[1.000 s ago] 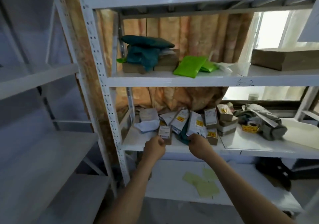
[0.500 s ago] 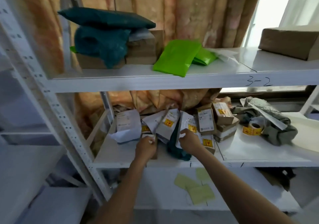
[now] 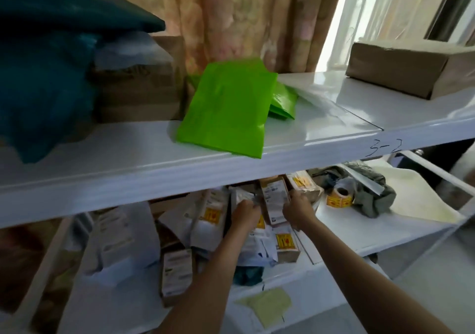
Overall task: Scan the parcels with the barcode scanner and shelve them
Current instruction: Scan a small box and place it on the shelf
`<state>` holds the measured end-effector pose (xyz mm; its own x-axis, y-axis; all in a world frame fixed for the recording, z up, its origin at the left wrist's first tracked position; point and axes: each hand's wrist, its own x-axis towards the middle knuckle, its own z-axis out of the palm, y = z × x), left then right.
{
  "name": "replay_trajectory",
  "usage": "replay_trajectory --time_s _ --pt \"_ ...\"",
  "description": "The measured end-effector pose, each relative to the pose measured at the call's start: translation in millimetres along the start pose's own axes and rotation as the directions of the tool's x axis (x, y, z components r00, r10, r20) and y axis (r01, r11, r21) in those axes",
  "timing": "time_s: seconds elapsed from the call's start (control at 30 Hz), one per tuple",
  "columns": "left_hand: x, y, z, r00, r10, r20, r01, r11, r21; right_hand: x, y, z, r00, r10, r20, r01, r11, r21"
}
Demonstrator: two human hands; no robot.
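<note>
At frame centre, your right hand (image 3: 298, 211) and left hand (image 3: 245, 214) pinch the upright labelled parcel (image 3: 275, 202) and white mailer (image 3: 240, 197).

The shelf (image 3: 144, 153) is glossy white. A bright green bag (image 3: 226, 110) lies beside a dark teal bag (image 3: 43, 76) and a plain brown box (image 3: 411, 68). Parcels (image 3: 273, 200) carry white labels with yellow-and-red stickers; the sticker roll (image 3: 339, 197) is yellow.

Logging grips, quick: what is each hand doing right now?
Left hand: fingers curled on a white parcel.
Right hand: gripping the upright box.
</note>
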<state>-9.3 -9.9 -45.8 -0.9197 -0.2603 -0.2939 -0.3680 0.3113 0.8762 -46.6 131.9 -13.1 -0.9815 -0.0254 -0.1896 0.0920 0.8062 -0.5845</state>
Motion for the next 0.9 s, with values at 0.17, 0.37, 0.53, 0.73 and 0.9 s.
replay_trajectory --time_s 0.17,0.37,0.53,0.73,0.9 --pt "49 -2 31 0.99 -0.107 0.097 0.119 0.983 -0.136 37 11 -6 0.994 0.056 0.092 -0.056 0.998 -0.001" --pt "55 14 46 0.966 -0.23 0.122 0.257 0.917 -0.306 66 18 -10 0.973 0.001 0.229 0.009 0.999 -0.04" --pt "60 26 48 0.966 -0.242 0.086 0.257 0.926 -0.276 83 18 -9 0.953 -0.016 0.304 0.034 0.998 -0.055" --pt "69 29 35 0.989 -0.143 -0.024 0.132 0.957 -0.258 91 7 -21 0.94 -0.1 0.328 0.106 0.994 -0.003" --pt "51 15 9 0.982 -0.174 -0.07 0.133 0.908 -0.398 92 -10 -7 0.861 -0.172 0.479 0.047 0.964 0.262"
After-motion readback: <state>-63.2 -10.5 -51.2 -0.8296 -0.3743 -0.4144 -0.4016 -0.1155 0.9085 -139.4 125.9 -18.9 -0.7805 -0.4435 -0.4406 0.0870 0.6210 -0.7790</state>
